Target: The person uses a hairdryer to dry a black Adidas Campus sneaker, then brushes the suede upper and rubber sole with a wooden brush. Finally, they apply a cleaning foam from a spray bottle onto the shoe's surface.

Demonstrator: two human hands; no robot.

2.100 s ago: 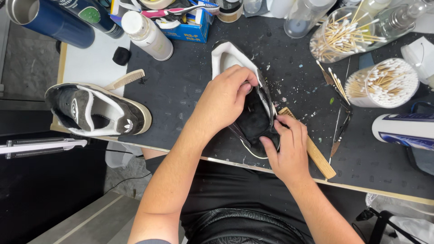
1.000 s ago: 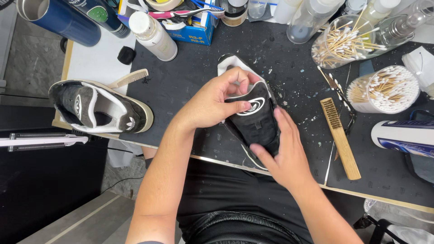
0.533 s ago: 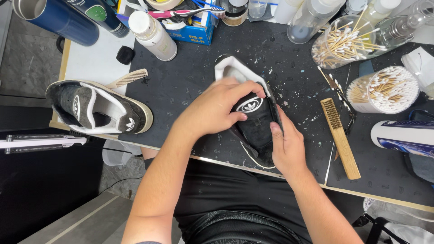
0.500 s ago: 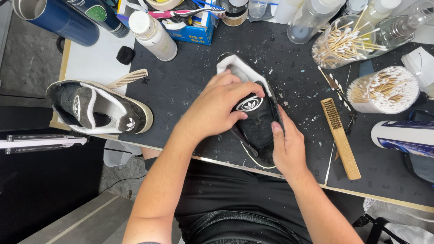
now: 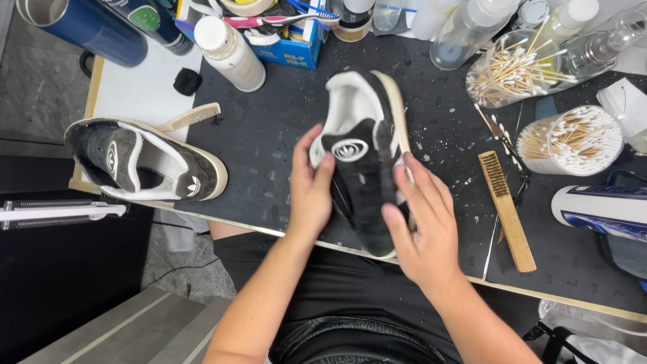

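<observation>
Packages and labels: a blue box (image 5: 286, 47) with white lettering sits at the far edge of the desk (image 5: 269, 135), beside a white bottle (image 5: 229, 54) lying tilted. Two dark blue cans (image 5: 101, 27) occupy the far left corner; one carries a round green label. A white can (image 5: 600, 209) with a blue label lies on its side at the right edge. Two clear tubs of cotton swabs (image 5: 573, 138) stand at the right.

Hand pose: both forearms reach forward from the near edge of the desk. The left hand (image 5: 310, 192) is raised against the left side of the black shoe (image 5: 364, 155). The right hand (image 5: 421, 226) lies against the shoe's right side, palm inward.

Fingers: the left fingers (image 5: 325, 165) curl narrowly, with the thumb tip beside the oval white emblem on the tongue. The right fingers (image 5: 421, 178) spread moderately and clasp the toe end.

The shoe is held between both hands above the desk's near centre, heel pointing away. A second shoe (image 5: 141, 165) rests at the left; a wooden brush (image 5: 505, 209) lies at the right.
</observation>
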